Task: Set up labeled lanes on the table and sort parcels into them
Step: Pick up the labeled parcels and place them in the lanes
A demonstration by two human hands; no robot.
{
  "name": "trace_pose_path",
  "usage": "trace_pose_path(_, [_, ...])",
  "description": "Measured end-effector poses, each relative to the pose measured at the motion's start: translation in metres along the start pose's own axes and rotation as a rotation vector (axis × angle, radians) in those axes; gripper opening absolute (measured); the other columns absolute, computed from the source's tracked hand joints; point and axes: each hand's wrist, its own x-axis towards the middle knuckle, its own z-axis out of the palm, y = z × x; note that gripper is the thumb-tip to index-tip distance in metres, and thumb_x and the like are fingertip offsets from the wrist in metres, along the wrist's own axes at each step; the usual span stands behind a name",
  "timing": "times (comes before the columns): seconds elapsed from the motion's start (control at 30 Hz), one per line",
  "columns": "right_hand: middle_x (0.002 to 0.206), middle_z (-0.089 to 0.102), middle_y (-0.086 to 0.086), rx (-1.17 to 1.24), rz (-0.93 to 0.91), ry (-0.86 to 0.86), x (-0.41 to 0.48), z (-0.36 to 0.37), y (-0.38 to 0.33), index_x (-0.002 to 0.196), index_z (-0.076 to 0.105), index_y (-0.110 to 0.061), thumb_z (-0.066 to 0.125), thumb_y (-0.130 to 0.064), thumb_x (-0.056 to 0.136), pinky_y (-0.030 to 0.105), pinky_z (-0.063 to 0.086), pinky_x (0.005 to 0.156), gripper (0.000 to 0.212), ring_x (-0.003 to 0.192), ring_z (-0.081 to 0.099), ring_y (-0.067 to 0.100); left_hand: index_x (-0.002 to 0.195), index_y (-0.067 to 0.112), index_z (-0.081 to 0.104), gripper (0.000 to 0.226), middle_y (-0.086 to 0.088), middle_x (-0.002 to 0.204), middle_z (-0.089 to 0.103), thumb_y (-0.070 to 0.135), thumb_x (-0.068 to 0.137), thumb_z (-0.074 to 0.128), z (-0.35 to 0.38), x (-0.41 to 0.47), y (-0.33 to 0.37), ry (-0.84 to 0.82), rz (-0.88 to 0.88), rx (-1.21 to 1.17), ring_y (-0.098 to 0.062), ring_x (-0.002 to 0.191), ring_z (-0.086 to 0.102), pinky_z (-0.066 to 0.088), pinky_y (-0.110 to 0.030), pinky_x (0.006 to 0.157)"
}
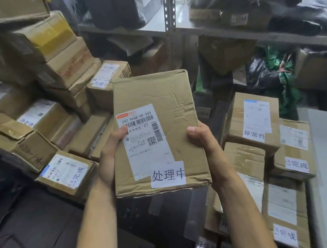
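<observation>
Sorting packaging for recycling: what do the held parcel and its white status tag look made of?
The held parcel: brown cardboard, matte, likely corrugated: creases, layered bottom edge. The status tag: matte white paper, probably adhesive, since it lies flat.

This is a parcel storeroom or courier depot. Taped cardboard boxes [57, 60] are piled on both sides, most bearing printed shipping labels [256, 116] with barcodes and white stickers [253, 134] with Chinese characters; the nearest parcel [165, 95] carries both. Behind stands a metal rack [168, 6] with a slotted post, its shelves loaded with more boxes and what look like dark plastic mailing bags [308, 13], blurred here.
</observation>
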Motion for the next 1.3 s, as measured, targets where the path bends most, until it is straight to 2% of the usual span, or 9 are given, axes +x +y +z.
trace_pose_path(0.2, [0.136, 0.064, 0.015, -0.007, 0.062, 0.154, 0.027, 0.014, 0.022, 0.152, 0.039, -0.018, 0.093, -0.059, 0.052, 0.06, 0.051, 0.102, 0.12, 0.118, 0.067, 0.036, 0.099, 0.014, 0.08, 0.038, -0.014, 0.107, 0.077, 0.032, 0.102, 0.046, -0.03, 0.042, 0.009, 0.066, -0.102, 0.127, -0.025, 0.087, 0.077, 0.064, -0.035, 0.068])
trace_pose_path(0.3, [0.134, 0.066, 0.015, -0.009, 0.072, 0.221, 0.035, 0.013, 0.03, 0.151, 0.04, -0.021, 0.092, -0.06, 0.05, 0.06, 0.053, 0.1, 0.12, 0.116, 0.069, 0.036, 0.107, 0.013, 0.077, 0.038, -0.015, 0.112, 0.076, 0.034, 0.102, 0.046, -0.041, 0.062, 0.008, 0.055, -0.178, 0.16, -0.026, 0.09, 0.077, 0.064, -0.035, 0.07])
trace_pose_path(0.4, [0.132, 0.068, 0.012, -0.038, 0.066, 0.265, 0.036, 0.013, 0.039, 0.149, 0.043, -0.022, 0.091, -0.061, 0.05, 0.06, 0.053, 0.1, 0.116, 0.114, 0.07, 0.034, 0.096, 0.015, 0.082, 0.04, -0.014, 0.109, 0.077, 0.033, 0.102, 0.047, -0.051, 0.083, 0.007, 0.023, -0.226, 0.178, -0.024, 0.086, 0.077, 0.064, -0.032, 0.067])
trace_pose_path(0.6, [0.134, 0.068, 0.007, -0.092, 0.018, 0.479, 0.033, 0.0, 0.03, 0.143, 0.052, -0.022, 0.09, -0.064, 0.05, 0.046, 0.057, 0.097, 0.109, 0.111, 0.072, 0.023, 0.127, 0.009, 0.068, 0.045, -0.017, 0.123, 0.072, 0.038, 0.102, 0.045, -0.045, 0.117, -0.014, -0.098, -0.415, 0.199, -0.032, 0.106, 0.072, 0.053, -0.044, 0.097])
trace_pose_path(0.67, [0.126, 0.072, -0.004, -0.135, 0.016, 0.49, 0.029, -0.009, 0.021, 0.136, 0.056, -0.029, 0.082, -0.058, 0.063, 0.036, 0.058, 0.091, 0.083, 0.107, 0.073, 0.013, 0.129, 0.01, 0.067, 0.047, -0.016, 0.124, 0.071, 0.041, 0.102, 0.044, -0.038, 0.128, -0.025, -0.14, -0.471, 0.22, -0.032, 0.11, 0.071, 0.055, -0.044, 0.095])
trace_pose_path(0.77, [0.145, 0.059, -0.004, -0.189, 0.09, 0.516, 0.037, -0.021, 0.015, 0.154, 0.038, -0.025, 0.069, -0.068, 0.069, 0.043, 0.052, 0.106, 0.099, 0.122, 0.065, 0.014, 0.129, 0.011, 0.066, 0.048, -0.014, 0.122, 0.073, 0.044, 0.103, 0.042, -0.025, 0.146, -0.034, -0.165, -0.501, 0.261, -0.03, 0.107, 0.072, 0.056, -0.042, 0.09])
trace_pose_path(0.87, [0.142, 0.061, -0.005, -0.211, 0.105, 0.537, 0.054, -0.028, 0.013, 0.151, 0.043, -0.025, 0.06, -0.062, 0.084, 0.044, 0.05, 0.108, 0.079, 0.122, 0.064, 0.013, 0.127, 0.012, 0.067, 0.048, -0.013, 0.12, 0.074, 0.045, 0.105, 0.04, -0.017, 0.166, -0.035, -0.155, -0.492, 0.315, -0.03, 0.106, 0.073, 0.057, -0.042, 0.089])
trace_pose_path(1.0, [0.153, 0.05, -0.01, -0.306, 0.136, 0.591, 0.079, -0.04, 0.018, 0.157, 0.035, -0.029, 0.05, -0.078, 0.071, 0.046, 0.038, 0.118, 0.1, 0.138, 0.051, 0.013, 0.123, 0.014, 0.069, 0.046, -0.012, 0.119, 0.074, 0.045, 0.106, 0.04, -0.01, 0.191, -0.033, -0.154, -0.491, 0.378, -0.028, 0.102, 0.074, 0.057, -0.042, 0.088])
trace_pose_path(1.3, [0.147, 0.055, -0.008, -0.465, 0.089, 0.712, 0.098, -0.052, 0.006, 0.151, 0.044, -0.026, 0.036, -0.074, 0.071, 0.048, 0.038, 0.117, 0.094, 0.136, 0.052, 0.017, 0.126, 0.016, 0.069, 0.051, -0.008, 0.114, 0.077, 0.047, 0.108, 0.033, 0.013, 0.22, -0.043, -0.162, -0.473, 0.481, -0.025, 0.1, 0.075, 0.058, -0.04, 0.087])
